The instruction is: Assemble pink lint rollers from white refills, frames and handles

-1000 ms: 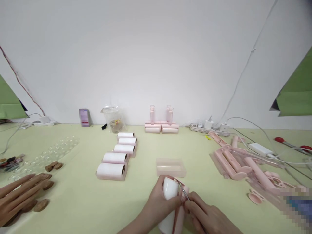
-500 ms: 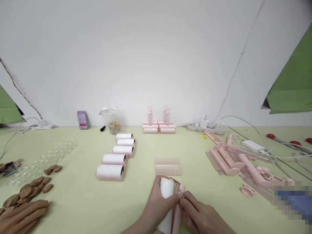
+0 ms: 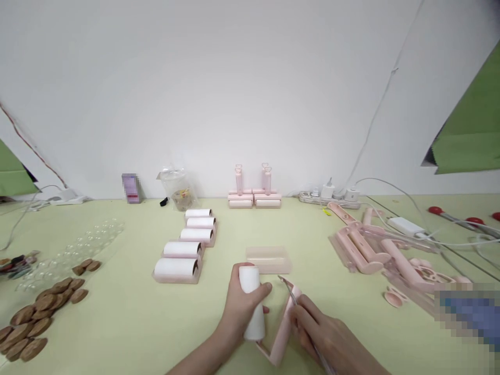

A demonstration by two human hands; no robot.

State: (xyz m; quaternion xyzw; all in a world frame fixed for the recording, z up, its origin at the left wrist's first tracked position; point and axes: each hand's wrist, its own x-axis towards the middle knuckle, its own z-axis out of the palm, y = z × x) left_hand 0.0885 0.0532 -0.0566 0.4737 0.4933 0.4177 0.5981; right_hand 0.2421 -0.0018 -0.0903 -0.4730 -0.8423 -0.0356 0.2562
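My left hand [image 3: 239, 299] is wrapped round a white sticky-paper roll [image 3: 253, 323], its thumb across the front. A pink lint roller handle [image 3: 282, 333] stands to the right of the roll; its lower arm reaches the roll's bottom end. My right hand [image 3: 318, 325] is closed on a pair of thin metal tweezers [image 3: 291, 291], and its fingers lie against the pink handle. The tweezer tips are near the handle's upper end, apart from the roll. Just beyond the hands lies a translucent pink cover [image 3: 267, 259].
At the left, several white rolls in pink covers [image 3: 175, 270] form a column. Brown wood pieces [image 3: 45, 302] lie farther left. Pink roller parts [image 3: 361, 250] and white cables are at the right. Assembled pink rollers [image 3: 253, 198] and a power strip [image 3: 328, 200] line the wall.
The roll and pink handle have swung apart at the top, the roll moving left and up with my left hand. The hand over the wood pieces at the lower left has left the view.
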